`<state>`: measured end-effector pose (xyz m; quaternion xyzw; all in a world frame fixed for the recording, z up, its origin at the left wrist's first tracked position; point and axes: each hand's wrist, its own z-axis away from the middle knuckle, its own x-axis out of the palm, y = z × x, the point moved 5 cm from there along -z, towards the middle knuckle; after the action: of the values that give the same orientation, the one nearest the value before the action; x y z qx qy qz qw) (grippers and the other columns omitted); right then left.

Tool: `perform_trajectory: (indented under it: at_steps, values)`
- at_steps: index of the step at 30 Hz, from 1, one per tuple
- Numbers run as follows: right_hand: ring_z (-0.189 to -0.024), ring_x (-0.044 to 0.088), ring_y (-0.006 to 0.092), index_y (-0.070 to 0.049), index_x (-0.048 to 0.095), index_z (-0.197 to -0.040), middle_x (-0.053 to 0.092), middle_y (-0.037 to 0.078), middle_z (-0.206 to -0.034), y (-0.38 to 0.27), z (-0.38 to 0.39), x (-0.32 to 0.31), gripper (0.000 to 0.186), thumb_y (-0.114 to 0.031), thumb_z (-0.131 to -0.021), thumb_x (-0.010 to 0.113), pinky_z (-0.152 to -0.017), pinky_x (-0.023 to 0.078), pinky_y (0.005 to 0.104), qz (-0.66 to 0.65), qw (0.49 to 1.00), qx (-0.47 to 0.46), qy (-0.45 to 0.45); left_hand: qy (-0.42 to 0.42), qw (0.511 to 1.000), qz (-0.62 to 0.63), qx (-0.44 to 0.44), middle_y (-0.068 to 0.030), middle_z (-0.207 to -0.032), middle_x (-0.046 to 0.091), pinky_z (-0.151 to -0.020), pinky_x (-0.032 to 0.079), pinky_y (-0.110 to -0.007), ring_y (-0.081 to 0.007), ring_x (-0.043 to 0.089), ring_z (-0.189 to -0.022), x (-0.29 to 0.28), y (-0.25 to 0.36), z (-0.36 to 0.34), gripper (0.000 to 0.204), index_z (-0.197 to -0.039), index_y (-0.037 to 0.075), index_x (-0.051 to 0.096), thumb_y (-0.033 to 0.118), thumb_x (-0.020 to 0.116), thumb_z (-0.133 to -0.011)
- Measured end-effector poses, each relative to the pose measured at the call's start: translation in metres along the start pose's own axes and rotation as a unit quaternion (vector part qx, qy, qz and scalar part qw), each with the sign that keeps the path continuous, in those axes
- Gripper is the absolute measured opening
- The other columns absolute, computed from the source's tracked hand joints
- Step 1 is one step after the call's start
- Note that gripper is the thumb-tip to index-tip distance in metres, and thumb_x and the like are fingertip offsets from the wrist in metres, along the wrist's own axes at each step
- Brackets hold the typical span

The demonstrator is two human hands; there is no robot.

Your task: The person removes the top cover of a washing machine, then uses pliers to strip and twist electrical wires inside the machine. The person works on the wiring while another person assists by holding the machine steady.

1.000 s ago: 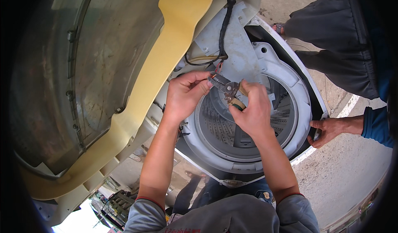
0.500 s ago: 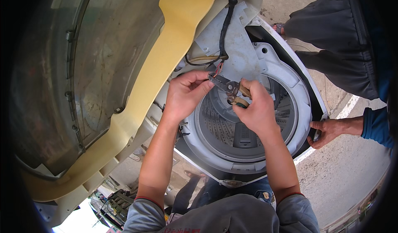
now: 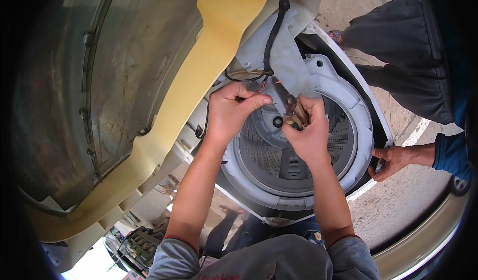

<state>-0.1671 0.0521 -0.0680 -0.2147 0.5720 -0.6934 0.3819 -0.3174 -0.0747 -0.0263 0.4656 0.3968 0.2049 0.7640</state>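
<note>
The right hand (image 3: 309, 136) gripped pliers (image 3: 290, 106) pointing up-left toward thin wires (image 3: 261, 86) pinched in the left hand (image 3: 231, 111).

Bright, even daylight, sharp centre, soft shadows; fisheye bending and black vignette at edges.

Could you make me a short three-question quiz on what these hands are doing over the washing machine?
1. True or false: the right hand holds pliers.
2. What does the left hand pinch? A) thin wires B) a sponge C) a screwdriver
3. Fill in: another person's hand grips the machine's white outer ____.

Key:
1. True; the pliers' handles sit in its fist, tips pointing up toward the wires.
2. A; thin wires coming off the black cable above the drum.
3. Rim, on the right side.
</note>
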Motion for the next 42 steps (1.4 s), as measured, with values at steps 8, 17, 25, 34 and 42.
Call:
perform_trajectory:
  at_steps: [8,17,25,34,42]
  values:
    - [-0.078,0.065,0.0158,0.000,0.031,-0.148,0.061,0.012,-0.107,-0.038,0.003,-0.070,0.065,-0.011,-0.094,0.065,-0.069,0.055,0.0289,-0.231,0.971,0.000,0.063,-0.018,0.998,-0.010,-0.064,-0.0015,-0.094,0.069,-0.066,0.046,-0.022,-0.0041,0.051,-0.074,0.002,-0.008,0.007,0.037,-0.102,0.001,0.068,0.011,0.091,-0.074]
    - [-0.071,0.065,0.0169,-0.017,0.002,-0.164,0.057,0.022,-0.137,-0.047,-0.013,-0.154,0.088,-0.005,-0.089,0.048,-0.058,0.056,0.0298,-0.046,0.989,0.057,0.128,0.029,0.981,-0.160,0.108,-0.0075,-0.094,0.070,-0.067,0.047,-0.026,-0.0105,0.055,-0.073,-0.001,0.032,0.015,0.029,-0.114,0.001,0.069,0.013,0.076,-0.089]
    - [-0.090,0.054,0.0077,0.001,0.052,-0.138,0.061,0.004,-0.106,-0.014,0.011,-0.107,0.055,0.002,-0.086,0.069,-0.083,0.048,0.0244,-0.068,0.996,0.053,0.036,-0.029,0.967,-0.213,0.138,-0.0140,-0.099,0.073,-0.079,0.053,-0.032,-0.0195,0.069,-0.084,0.015,0.046,-0.004,0.026,-0.121,0.001,0.069,0.003,0.063,-0.095]
    - [-0.078,0.060,0.0091,-0.003,0.056,-0.116,0.068,0.005,-0.093,-0.028,-0.013,0.006,0.039,-0.006,-0.084,0.077,-0.072,0.049,0.0251,-0.187,0.979,0.074,0.045,-0.048,0.997,-0.031,-0.056,-0.0102,-0.116,0.072,-0.093,0.053,-0.026,-0.0119,0.067,-0.102,0.020,0.014,-0.013,0.029,-0.124,-0.006,0.067,0.001,0.065,-0.096]
    - [-0.080,0.063,0.0142,-0.002,0.057,-0.114,0.067,0.008,-0.090,-0.018,-0.035,0.032,0.034,0.000,-0.083,0.070,-0.073,0.050,0.0280,-0.172,0.980,0.071,0.067,-0.025,0.999,0.001,-0.043,-0.0129,-0.118,0.072,-0.093,0.055,-0.029,-0.0139,0.067,-0.102,0.015,0.006,-0.009,0.026,-0.118,-0.009,0.068,0.000,0.069,-0.094]
